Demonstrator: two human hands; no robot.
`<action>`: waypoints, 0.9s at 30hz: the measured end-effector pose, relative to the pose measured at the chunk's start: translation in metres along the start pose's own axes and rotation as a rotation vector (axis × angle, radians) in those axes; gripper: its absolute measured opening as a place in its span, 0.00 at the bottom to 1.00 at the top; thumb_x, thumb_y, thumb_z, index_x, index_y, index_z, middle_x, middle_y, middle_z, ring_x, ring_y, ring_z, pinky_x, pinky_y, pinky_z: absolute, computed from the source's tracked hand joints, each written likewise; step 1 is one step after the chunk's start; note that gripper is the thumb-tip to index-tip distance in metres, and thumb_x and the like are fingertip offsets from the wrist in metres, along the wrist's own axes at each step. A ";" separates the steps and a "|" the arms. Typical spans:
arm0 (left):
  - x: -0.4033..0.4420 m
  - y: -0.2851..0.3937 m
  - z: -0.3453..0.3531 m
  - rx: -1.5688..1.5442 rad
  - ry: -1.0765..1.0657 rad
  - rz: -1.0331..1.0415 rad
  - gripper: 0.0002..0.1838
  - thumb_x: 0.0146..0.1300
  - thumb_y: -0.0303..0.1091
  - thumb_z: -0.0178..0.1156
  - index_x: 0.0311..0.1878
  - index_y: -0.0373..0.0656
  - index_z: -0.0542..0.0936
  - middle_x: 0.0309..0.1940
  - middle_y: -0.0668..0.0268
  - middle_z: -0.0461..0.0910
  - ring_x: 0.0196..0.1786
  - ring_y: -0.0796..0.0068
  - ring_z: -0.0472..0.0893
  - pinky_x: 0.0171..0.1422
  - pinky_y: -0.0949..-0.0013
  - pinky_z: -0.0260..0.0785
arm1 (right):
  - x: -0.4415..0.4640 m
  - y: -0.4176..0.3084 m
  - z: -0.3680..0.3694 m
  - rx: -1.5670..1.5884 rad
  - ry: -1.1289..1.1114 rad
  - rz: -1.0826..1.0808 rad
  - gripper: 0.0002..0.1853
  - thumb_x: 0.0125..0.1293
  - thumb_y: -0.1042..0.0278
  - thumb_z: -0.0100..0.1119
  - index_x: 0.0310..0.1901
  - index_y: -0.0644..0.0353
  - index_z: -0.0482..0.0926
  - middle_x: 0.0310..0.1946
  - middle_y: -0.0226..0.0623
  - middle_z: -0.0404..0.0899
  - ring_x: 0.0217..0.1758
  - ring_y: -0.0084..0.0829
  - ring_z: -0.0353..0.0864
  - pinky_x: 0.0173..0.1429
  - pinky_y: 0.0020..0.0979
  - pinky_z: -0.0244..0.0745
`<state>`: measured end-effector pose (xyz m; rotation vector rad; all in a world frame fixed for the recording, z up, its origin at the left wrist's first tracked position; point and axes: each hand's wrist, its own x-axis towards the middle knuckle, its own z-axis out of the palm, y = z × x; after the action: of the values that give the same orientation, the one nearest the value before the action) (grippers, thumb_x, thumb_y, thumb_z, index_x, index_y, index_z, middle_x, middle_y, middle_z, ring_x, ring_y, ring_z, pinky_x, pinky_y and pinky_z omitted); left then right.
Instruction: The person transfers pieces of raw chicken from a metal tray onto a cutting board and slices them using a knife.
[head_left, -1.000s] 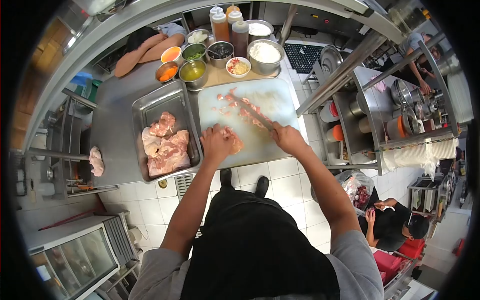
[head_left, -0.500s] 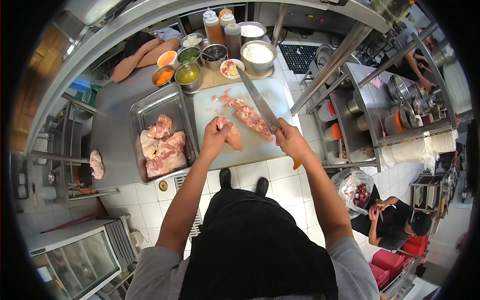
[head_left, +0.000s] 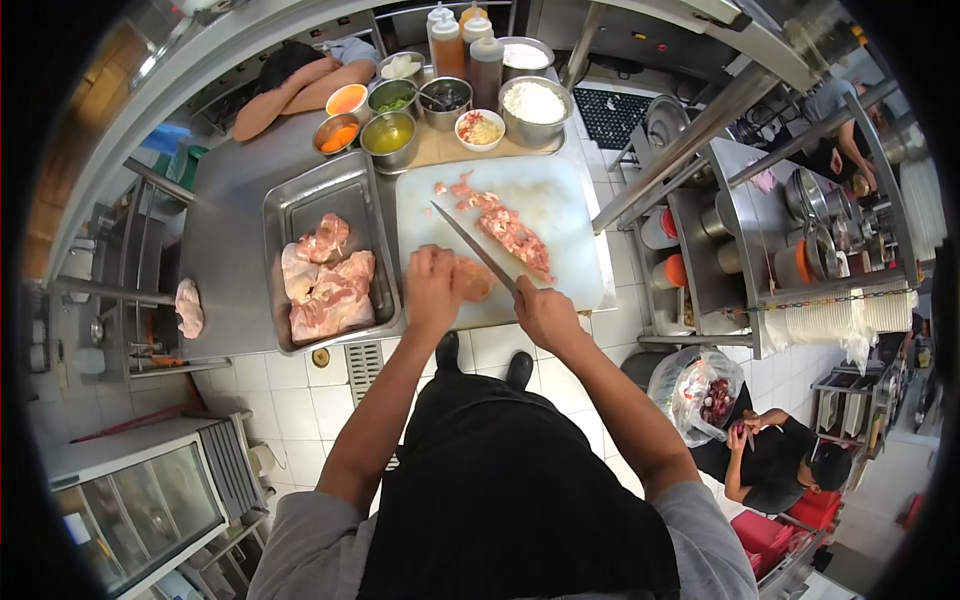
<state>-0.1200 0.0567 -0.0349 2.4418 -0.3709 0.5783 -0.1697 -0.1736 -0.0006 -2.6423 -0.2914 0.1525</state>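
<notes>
My right hand (head_left: 548, 316) is closed round the handle of a long kitchen knife (head_left: 474, 245), its blade pointing away and to the left over the board. Beside the blade, my left hand (head_left: 433, 287), slightly blurred, presses curled fingers on a piece of raw chicken (head_left: 474, 280) at the near edge of the white cutting board (head_left: 430, 185). A row of cut chicken pieces (head_left: 517, 238) lies on the board beyond the knife. To the left, a metal tray (head_left: 318, 192) holds larger pieces of raw chicken (head_left: 335, 295).
Behind the board stand squeeze bottles (head_left: 448, 52), a bowl of white powder (head_left: 534, 102), a small bowl of chopped bits (head_left: 479, 130) and several sauce bowls (head_left: 388, 138). A cloth (head_left: 188, 307) lies at the table's left edge. Another person (head_left: 790, 455) works at the lower right.
The knife has come back toward me and left, now beside the held chicken rather than beyond the cut pieces. My left hand has shifted onto the chicken's left end. The whole view has moved slightly.
</notes>
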 end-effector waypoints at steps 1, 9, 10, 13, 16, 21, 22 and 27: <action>-0.005 0.002 0.005 -0.075 -0.049 0.002 0.17 0.63 0.31 0.67 0.54 0.38 0.84 0.53 0.53 0.77 0.58 0.48 0.76 0.59 0.48 0.69 | 0.005 -0.002 0.003 -0.021 -0.008 -0.011 0.11 0.75 0.63 0.56 0.50 0.62 0.75 0.24 0.55 0.84 0.29 0.59 0.87 0.36 0.58 0.82; -0.014 0.009 0.028 0.090 -0.091 -0.034 0.20 0.60 0.37 0.68 0.54 0.38 0.83 0.56 0.53 0.76 0.64 0.48 0.73 0.67 0.46 0.64 | 0.031 0.004 0.022 -0.115 -0.039 -0.172 0.11 0.74 0.65 0.58 0.51 0.60 0.72 0.24 0.51 0.84 0.29 0.56 0.87 0.34 0.57 0.80; -0.015 0.010 0.029 0.090 -0.097 -0.044 0.20 0.61 0.37 0.68 0.54 0.38 0.83 0.56 0.54 0.76 0.65 0.49 0.73 0.68 0.46 0.64 | 0.028 0.005 0.022 -0.129 -0.076 -0.143 0.12 0.74 0.65 0.58 0.51 0.60 0.71 0.25 0.51 0.84 0.29 0.56 0.87 0.34 0.57 0.81; -0.015 0.007 0.032 0.057 -0.165 -0.109 0.19 0.61 0.38 0.67 0.53 0.39 0.83 0.56 0.54 0.76 0.65 0.49 0.73 0.68 0.47 0.64 | 0.006 0.016 0.012 -0.164 -0.147 -0.090 0.11 0.75 0.64 0.56 0.52 0.60 0.70 0.25 0.52 0.85 0.29 0.55 0.88 0.33 0.56 0.81; -0.015 0.007 0.033 0.052 -0.122 -0.106 0.16 0.61 0.37 0.66 0.51 0.42 0.83 0.54 0.55 0.77 0.66 0.49 0.74 0.68 0.47 0.64 | -0.041 0.025 -0.007 -0.153 -0.206 -0.013 0.10 0.77 0.64 0.54 0.51 0.60 0.69 0.26 0.55 0.85 0.30 0.58 0.88 0.34 0.58 0.82; -0.016 0.006 0.034 0.055 -0.116 -0.109 0.15 0.60 0.36 0.66 0.49 0.42 0.83 0.56 0.53 0.78 0.68 0.48 0.74 0.70 0.45 0.64 | -0.076 0.030 -0.019 -0.150 -0.338 0.120 0.12 0.77 0.63 0.54 0.53 0.60 0.69 0.27 0.57 0.84 0.31 0.62 0.87 0.37 0.61 0.81; -0.017 0.005 0.033 0.059 -0.123 -0.107 0.15 0.60 0.36 0.67 0.49 0.42 0.83 0.56 0.53 0.78 0.69 0.47 0.74 0.70 0.45 0.64 | -0.074 0.029 -0.015 -0.139 -0.357 0.142 0.12 0.77 0.63 0.53 0.54 0.60 0.69 0.26 0.57 0.84 0.31 0.63 0.87 0.37 0.61 0.81; -0.019 0.004 0.033 0.012 -0.101 -0.102 0.16 0.59 0.34 0.67 0.49 0.42 0.83 0.60 0.51 0.77 0.69 0.45 0.73 0.72 0.42 0.62 | 0.031 0.021 0.044 -0.020 -0.064 -0.151 0.18 0.73 0.65 0.56 0.59 0.65 0.70 0.29 0.59 0.85 0.32 0.60 0.88 0.37 0.59 0.82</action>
<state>-0.1276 0.0357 -0.0662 2.4909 -0.2823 0.4165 -0.1427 -0.1651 -0.0514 -2.6264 -0.5138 0.1851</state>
